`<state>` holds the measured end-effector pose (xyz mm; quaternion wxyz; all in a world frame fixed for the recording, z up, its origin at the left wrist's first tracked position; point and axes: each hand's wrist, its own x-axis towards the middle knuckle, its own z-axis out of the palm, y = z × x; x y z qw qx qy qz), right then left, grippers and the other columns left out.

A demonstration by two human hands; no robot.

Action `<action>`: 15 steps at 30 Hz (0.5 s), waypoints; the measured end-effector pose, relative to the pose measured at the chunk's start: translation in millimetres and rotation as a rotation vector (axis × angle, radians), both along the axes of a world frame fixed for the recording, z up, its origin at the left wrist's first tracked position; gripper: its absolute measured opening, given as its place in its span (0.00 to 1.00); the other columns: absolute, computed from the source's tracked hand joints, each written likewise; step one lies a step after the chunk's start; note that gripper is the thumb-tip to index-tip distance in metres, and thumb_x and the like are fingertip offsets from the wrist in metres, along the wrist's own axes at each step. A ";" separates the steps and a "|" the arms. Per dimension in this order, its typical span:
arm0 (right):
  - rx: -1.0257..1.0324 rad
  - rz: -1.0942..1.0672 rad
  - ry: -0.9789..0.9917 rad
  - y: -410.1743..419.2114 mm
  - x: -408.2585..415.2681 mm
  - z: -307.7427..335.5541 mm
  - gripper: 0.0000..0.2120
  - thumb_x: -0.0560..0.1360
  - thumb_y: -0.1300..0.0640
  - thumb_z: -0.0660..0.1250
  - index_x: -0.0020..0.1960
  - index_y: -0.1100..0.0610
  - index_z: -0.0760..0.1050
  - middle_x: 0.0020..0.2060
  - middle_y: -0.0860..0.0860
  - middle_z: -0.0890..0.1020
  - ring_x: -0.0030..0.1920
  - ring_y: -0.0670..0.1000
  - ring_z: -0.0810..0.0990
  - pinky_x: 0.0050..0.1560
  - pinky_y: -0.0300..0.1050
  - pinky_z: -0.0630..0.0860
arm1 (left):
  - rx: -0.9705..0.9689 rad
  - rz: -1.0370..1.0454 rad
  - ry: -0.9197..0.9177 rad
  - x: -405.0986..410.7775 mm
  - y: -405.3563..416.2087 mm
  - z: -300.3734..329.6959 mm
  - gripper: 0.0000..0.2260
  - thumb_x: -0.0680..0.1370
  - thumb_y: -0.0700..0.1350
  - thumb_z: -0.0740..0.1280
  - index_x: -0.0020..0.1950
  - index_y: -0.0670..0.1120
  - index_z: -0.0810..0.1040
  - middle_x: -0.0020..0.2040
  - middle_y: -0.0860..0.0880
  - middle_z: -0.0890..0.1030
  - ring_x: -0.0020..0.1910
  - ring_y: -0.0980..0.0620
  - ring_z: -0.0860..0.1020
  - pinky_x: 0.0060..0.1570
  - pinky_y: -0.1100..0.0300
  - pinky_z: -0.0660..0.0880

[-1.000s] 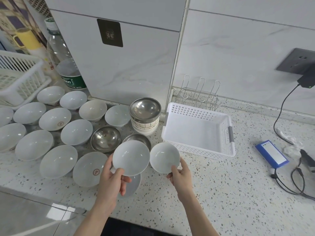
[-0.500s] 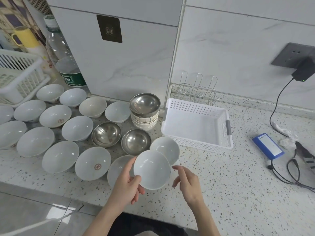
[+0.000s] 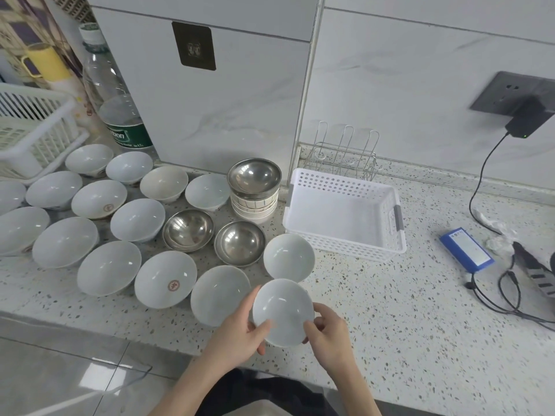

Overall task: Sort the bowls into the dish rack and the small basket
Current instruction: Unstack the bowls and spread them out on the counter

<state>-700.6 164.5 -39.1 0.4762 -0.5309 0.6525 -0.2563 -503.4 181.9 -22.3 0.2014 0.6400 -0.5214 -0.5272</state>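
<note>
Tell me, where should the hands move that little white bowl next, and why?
Probably lift it up and to the right, into the white basket. Both the left hand and the right hand hold the small white bowl by its rim above the counter's near edge. The basket looks empty, and it stands just past the other white bowl, so that seems the shortest trip.
</note>
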 end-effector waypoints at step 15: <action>0.046 0.038 0.085 1.6 5.4 -8.1 0.16 0.73 0.64 0.63 0.59 0.56 0.78 0.31 0.59 0.82 0.30 0.46 0.81 0.27 0.32 0.72 | 0.028 -0.208 -0.229 5.3 -1.5 6.2 0.54 0.70 0.55 0.76 0.79 0.61 0.37 0.37 0.58 0.73 0.35 0.64 0.76 0.39 0.69 0.71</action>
